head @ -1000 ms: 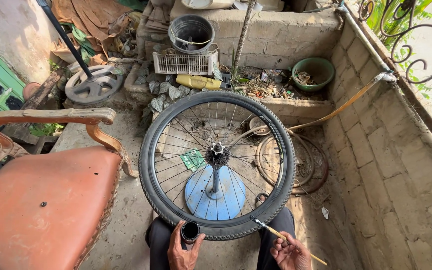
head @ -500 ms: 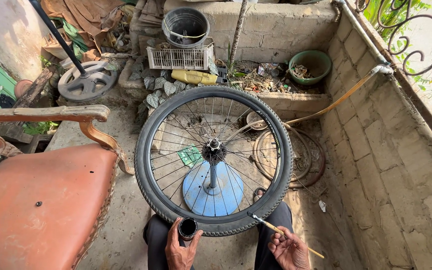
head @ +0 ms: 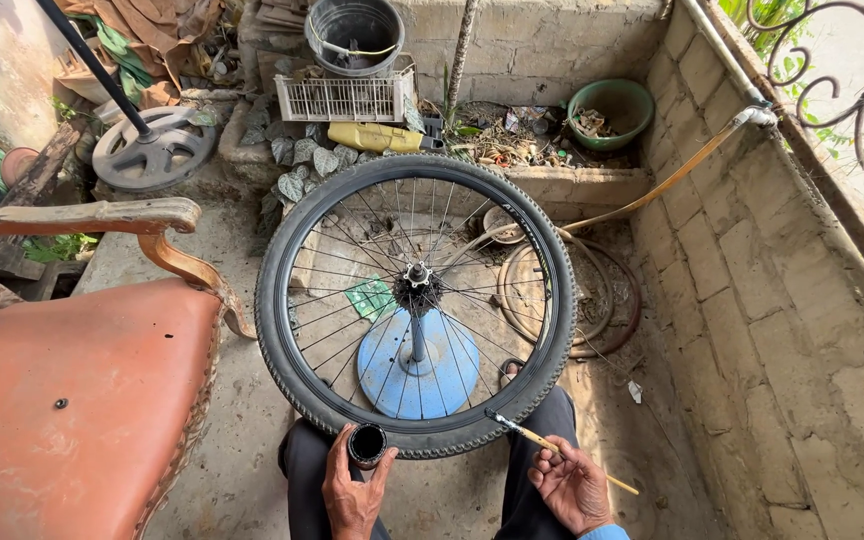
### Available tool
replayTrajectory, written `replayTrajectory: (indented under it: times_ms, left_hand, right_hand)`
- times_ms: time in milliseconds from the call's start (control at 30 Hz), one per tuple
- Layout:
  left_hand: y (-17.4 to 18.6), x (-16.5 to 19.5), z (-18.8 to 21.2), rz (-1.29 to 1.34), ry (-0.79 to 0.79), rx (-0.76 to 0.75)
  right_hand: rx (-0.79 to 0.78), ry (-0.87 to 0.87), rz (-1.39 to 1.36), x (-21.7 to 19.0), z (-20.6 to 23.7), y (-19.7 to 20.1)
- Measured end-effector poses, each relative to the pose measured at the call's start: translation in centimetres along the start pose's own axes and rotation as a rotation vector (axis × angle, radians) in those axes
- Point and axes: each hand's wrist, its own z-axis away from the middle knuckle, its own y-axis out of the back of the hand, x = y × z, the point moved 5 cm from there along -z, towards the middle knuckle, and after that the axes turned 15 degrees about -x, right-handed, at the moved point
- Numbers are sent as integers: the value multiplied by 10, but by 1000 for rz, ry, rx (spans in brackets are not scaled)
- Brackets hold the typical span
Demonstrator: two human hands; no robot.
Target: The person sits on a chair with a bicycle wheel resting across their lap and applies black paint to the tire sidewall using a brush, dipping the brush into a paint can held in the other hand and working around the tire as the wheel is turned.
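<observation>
I see my left hand (head: 352,488) low in the view, palm down, its fingers (head: 337,462) curled around something small and round. My right hand (head: 574,485) rests a little to the side, palm turned partly up, thumb and fingers pinching something thin. Both wrists lie close to my knees.

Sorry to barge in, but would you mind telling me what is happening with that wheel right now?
A seated person is working on a bicycle wheel that lies flat on a blue stand in front of their knees. The left hand holds a small black pot next to the tyre. The right hand holds a thin brush, with its tip touching the tyre's near edge. An orange chair stands to the left.
</observation>
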Motion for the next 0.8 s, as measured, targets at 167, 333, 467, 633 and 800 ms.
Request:
replayTrajectory:
  times_ms: [167,333,467,633,800]
  left_hand:
    - [-4,1,-10,-16,-4,8]
    - [-6,1,-18,-11,-36,18]
    - [-9,-1,-28,-22,-67,22]
    - [-15,-2,-42,-12,-101,34]
    - [-20,-4,-52,-21,-96,39]
  right_hand:
    - [11,6,2,-1,-13,22]
    - [23,4,18,1,-24,29]
    - [19,4,22,-1,-34,30]
    - [9,12,24,-4,-48,30]
    - [-12,11,15,-4,-59,28]
